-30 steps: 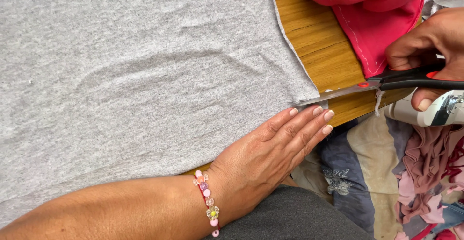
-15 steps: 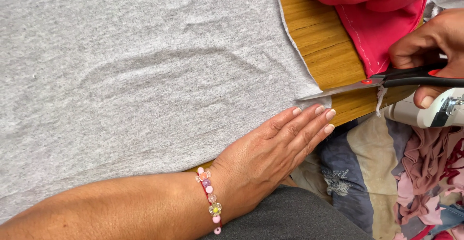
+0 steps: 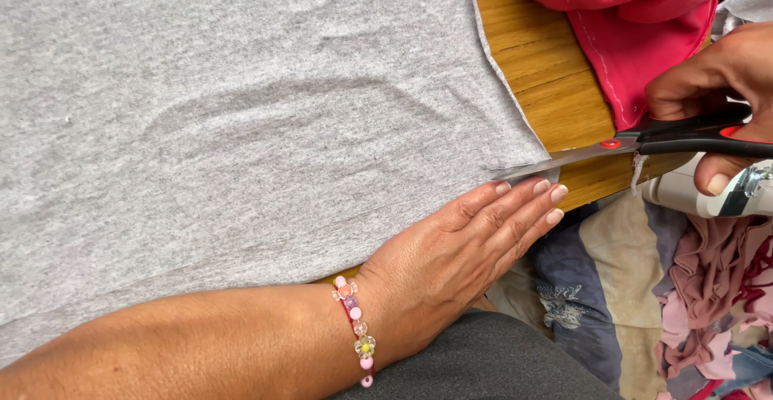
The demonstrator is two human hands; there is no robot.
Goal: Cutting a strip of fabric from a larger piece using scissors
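Head view: left hand point(image 3: 451, 263) fingers flat, pinning grey fabric point(image 3: 241, 126) on bench point(image 3: 555, 86); right hand point(image 3: 717, 86) grips scissors point(image 3: 628, 144); keep blades just beyond those fingertips.

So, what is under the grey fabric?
The grey fabric lies on a wooden table, visible only at its right edge. The left hand presses the fabric flat. Anything else underneath is covered.
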